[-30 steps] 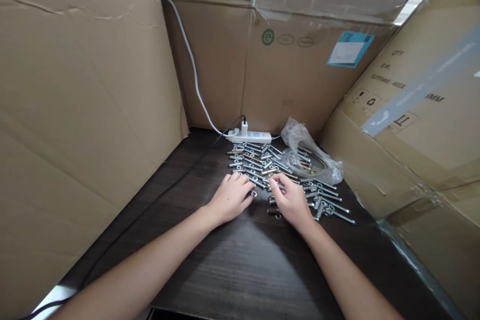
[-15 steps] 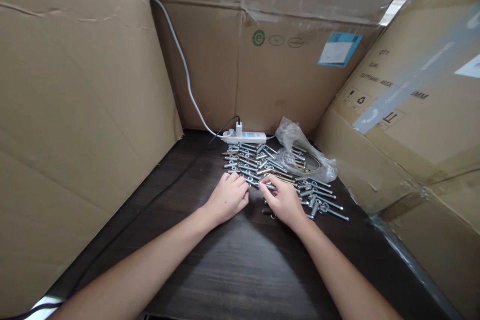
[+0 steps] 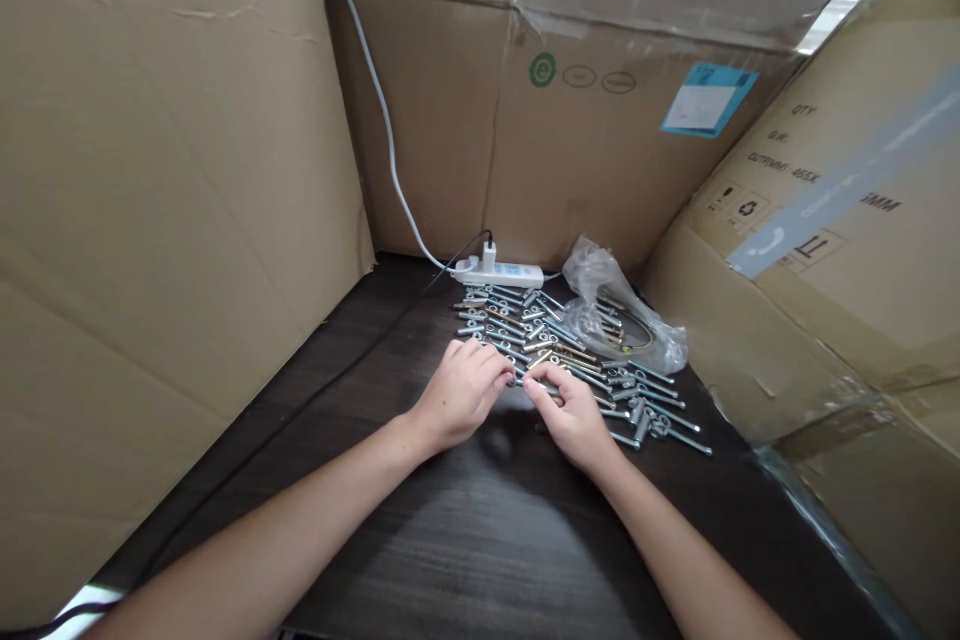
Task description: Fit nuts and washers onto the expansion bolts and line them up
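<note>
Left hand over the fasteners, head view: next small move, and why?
I'd probably keep the right hand steady and ease the left hand a touch toward it. The left fingertips seem to pinch a small metal part, the right a slim one, nearly end to end. Whether they already touch is too small to tell.

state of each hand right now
Left hand: closed, pinching a small metal part
Right hand: closed on what looks like a bolt, mostly hidden

Both bare forearms reaching forward, converging, hands (image 3: 466, 392) nearly together, palms down, fingers curled and pinched.
</note>
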Demonstrator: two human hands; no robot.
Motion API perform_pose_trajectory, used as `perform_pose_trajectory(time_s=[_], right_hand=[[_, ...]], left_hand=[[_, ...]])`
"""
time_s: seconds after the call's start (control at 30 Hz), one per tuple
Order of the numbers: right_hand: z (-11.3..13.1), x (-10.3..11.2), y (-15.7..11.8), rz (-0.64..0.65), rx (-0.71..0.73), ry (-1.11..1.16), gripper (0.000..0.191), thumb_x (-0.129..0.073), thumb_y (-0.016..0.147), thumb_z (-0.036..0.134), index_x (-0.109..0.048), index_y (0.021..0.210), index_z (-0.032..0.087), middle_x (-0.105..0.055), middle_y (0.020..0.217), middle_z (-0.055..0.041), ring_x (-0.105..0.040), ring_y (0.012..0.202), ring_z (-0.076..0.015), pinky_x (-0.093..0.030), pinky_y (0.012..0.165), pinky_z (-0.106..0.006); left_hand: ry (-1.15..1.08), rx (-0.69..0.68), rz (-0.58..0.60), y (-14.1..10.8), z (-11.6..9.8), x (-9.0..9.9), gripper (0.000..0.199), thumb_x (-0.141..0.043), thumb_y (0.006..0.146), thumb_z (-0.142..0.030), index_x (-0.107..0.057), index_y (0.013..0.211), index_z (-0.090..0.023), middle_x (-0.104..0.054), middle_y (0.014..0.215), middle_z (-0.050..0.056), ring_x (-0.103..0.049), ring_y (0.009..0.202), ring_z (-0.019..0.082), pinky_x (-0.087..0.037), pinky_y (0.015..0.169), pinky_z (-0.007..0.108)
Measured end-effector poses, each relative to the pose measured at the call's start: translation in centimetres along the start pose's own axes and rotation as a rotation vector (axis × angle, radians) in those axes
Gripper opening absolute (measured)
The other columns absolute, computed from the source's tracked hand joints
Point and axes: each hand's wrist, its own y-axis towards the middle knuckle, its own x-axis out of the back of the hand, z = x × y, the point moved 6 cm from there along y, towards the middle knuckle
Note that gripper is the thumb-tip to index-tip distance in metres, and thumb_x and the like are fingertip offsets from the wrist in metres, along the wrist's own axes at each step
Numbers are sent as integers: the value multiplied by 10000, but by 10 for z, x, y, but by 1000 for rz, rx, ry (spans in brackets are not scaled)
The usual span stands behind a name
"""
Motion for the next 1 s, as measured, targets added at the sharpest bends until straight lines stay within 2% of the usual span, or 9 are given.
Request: perform_pose_trajectory(time_s=[0.17,0.47,0.6,0.77,1.0], right_hand=[[4,-1,0,13,8,10,256,-472,875,395,-579,828,167,-514,695,6,-418,560,-101,-352,486,-201],[5,1,1,-10,62,11,265,-415,908,368,-589,852,176,-610,787,-18,-552,744,-154,-431,693,-256],[5,-2,0,24,39,22,237,-450,891,366,-594,912,180,-639,844,-26,-587,794,-166,-452,675,-244],[6,-6,-2,79,17,-5,228,-489,865,350,-627,852,168,-647,798,-26,-589,714,-151,-464,600,-223],[-3,5,2,-39,26,-121,189,-532,825,331,-630,817,171,-647,780,-37,-602,682,-155,-487,572,-222]], left_hand=[[-40,63,-15,-1,3,5,188,-386,940,-277,-539,893,-177,-605,880,28,-492,846,180,-338,772,332],[-78,14,22,-2,-4,5,132,-426,907,-238,-545,899,-184,-608,891,27,-509,865,181,-343,784,329],[-97,-16,70,-4,-6,-2,119,-441,903,-233,-538,956,-188,-601,917,25,-512,857,176,-350,790,323],[-65,-32,109,-4,-8,-5,128,-435,902,-230,-540,961,-185,-594,938,41,-515,866,185,-358,785,325],[134,47,167,-5,15,-6,111,-534,842,-248,-546,938,-194,-571,954,48,-484,914,217,-353,762,337]])
